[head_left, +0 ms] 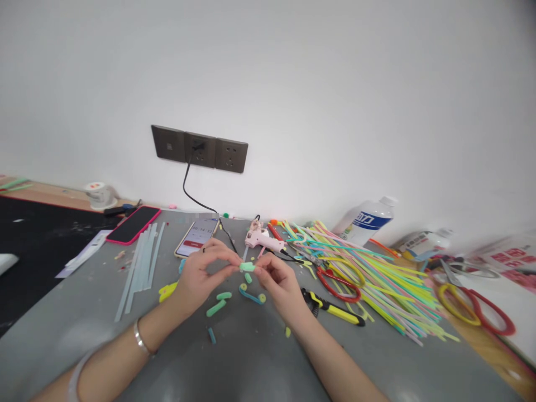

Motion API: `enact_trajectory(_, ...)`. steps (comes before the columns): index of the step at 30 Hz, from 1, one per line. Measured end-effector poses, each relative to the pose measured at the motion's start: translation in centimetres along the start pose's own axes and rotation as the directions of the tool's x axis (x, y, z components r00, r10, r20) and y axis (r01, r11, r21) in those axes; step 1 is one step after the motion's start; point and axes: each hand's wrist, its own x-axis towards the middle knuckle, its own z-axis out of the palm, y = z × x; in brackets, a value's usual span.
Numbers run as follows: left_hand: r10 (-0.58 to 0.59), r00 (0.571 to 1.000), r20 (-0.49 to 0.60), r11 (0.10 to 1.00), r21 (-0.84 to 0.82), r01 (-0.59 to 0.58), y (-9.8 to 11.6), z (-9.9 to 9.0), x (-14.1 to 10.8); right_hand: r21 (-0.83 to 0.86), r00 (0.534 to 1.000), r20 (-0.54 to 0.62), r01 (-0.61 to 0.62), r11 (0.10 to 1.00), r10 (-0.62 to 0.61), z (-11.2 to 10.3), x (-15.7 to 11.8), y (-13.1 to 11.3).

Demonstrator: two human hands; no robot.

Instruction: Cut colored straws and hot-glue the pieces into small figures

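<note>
My left hand [205, 273] pinches the left end of a short mint-green pipe cleaner piece [247, 267] between thumb and forefinger. At the other end, the fingers of my right hand [278, 279] are closed on the same piece, which is held level above the table. Below the hands lie two more green pieces [216, 308], a blue strip with yellow coiled ends [252, 295] and a small blue piece [211, 335]. Beside my left wrist is a bright yellow piece [167, 291], partly hidden by the arm.
A pink glue gun [264, 240] lies behind my hands. To the right are a pile of pipe cleaners [377, 279], red-and-yellow scissors [339, 282], yellow-black pliers [335, 310] and a white bottle [366, 220]. Glue sticks [142, 262] and two phones [134, 224] lie left.
</note>
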Motion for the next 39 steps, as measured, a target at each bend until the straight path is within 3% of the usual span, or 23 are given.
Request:
enact_trajectory(11, -0.001, 1.0, 0.009, 1.0, 0.016, 0.001, 0.21, -0.05, 0.09, -0.089, 0.998, -0.038, 0.046, 0.995, -0.049, 0.05, -0.15, -0.35)
enact_trajectory(23, -0.029, 0.999, -0.031, 0.999, 0.023, 0.029, -0.18, 0.23, -0.07, -0.078, 1.0, -0.028, 0.0, 0.997, -0.003, 0.09, -0.03, -0.38)
enact_trajectory(27, -0.104, 0.99, -0.09, 0.993, 0.049, 0.109, -0.38, 0.42, -0.18, -0.008, 0.997, 0.025, -0.069, 0.998, 0.069, 0.1, 0.11, -0.45)
enact_trajectory(32, -0.186, 0.979, -0.084, 0.98, 0.048, 0.191, -0.3, 0.45, -0.19, 0.114, 0.979, 0.075, -0.196, 0.974, 0.188, 0.29, 0.09, -0.22)
enact_trajectory(39, -0.269, 0.959, -0.089, 0.96, 0.057, 0.274, 0.25, 0.39, 0.1, 0.38, 0.936, 0.139, -0.351, 0.856, 0.322, 0.46, 0.01, -0.28)
